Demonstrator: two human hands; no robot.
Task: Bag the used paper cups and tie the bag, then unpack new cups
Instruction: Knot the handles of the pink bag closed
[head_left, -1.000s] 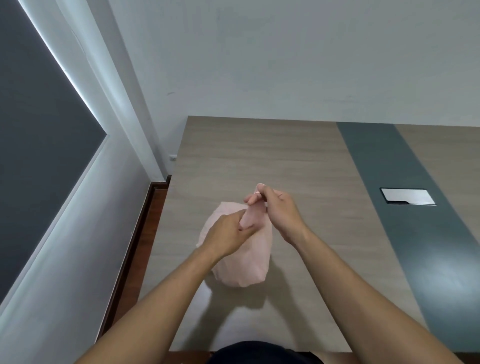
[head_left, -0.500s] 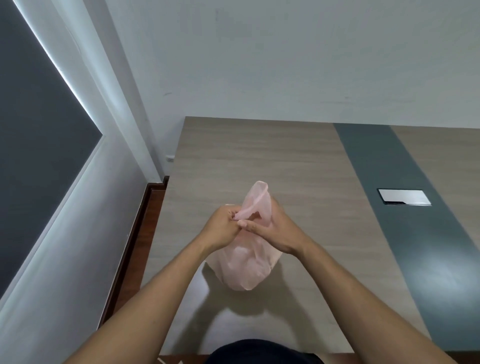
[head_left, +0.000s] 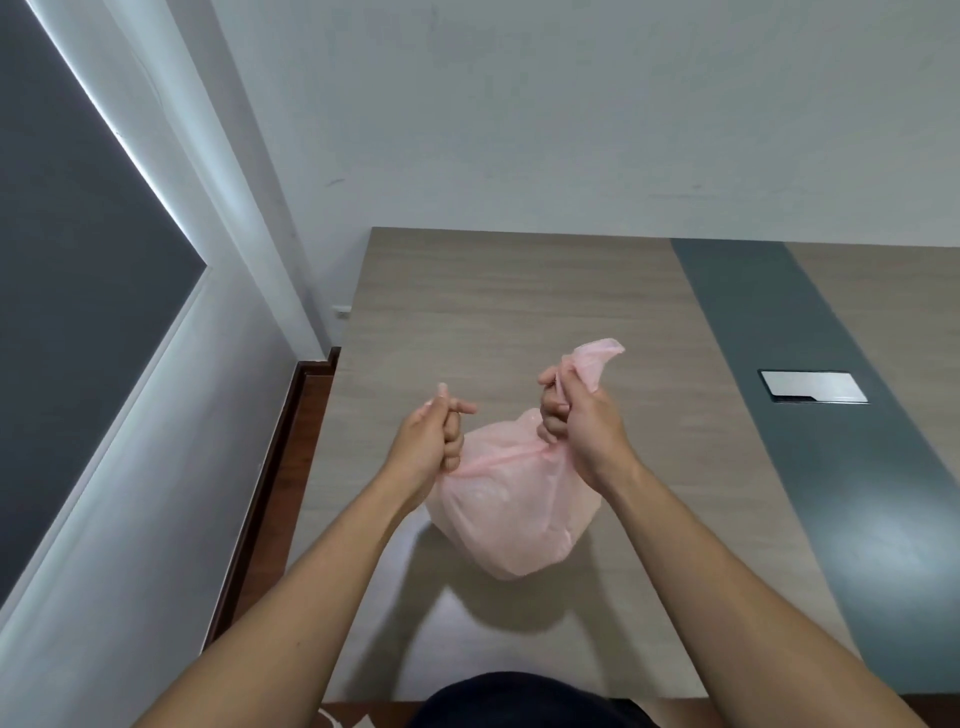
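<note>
Nearest you, both bare forearms reach forward over the near edge of the wood-grain table (head_left: 519, 291). Between them the pink plastic bag (head_left: 511, 514) sits on the tabletop, full and rounded, its film cloudy enough that you cannot make out what is inside. Your left hand (head_left: 434, 441) is curled into a loose fist at the bag's upper left corner; a strip of pink film runs taut from under its lower fingers toward the bag's neck, and the index finger sticks out to the right. Your right hand (head_left: 576, 421) is clenched around the gathered neck on the bag's upper right side, and a twisted tail of film (head_left: 592, 358) stands up out of the top of that fist, flopping to the right. The two hands are apart, with the bag's top stretched between them. Farther out, to the right, a dark grey band (head_left: 769, 332) runs along the table, and a silver flap plate (head_left: 813, 387) is set flush in it. Beyond the table's far edge stands a plain pale wall (head_left: 571, 114), and a dark window panel (head_left: 67, 234) fills the left side.
</note>
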